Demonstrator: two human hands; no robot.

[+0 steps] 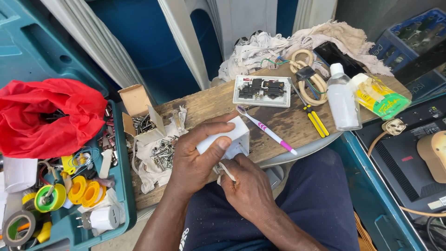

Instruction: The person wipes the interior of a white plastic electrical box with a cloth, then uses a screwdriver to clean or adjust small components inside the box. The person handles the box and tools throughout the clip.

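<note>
The white plastic box (231,137), a small square housing like the back of a wall socket, sits in the person's lap space just above the wooden board's (278,123) near edge. The left hand (195,158) is wrapped around it, thumb along its near side and fingers over the top. The right hand (248,186) is closed just below it, pinching a pale strip or cord (226,171) that runs up to the box's underside.

The box looks light, rigid and smooth, probably a little slippery and prone to cracking at thin walls, so its flat outer sides seem the safest place to hold.

Just beyond the grip lies a toothbrush (267,129), and farther off an open socket plate (262,90). To the left of the grip are loose screws (162,153) on a cloth, beside a small cardboard box (139,116). To the right lie a yellow-handled screwdriver (316,122) and a clear bottle (343,100).
</note>
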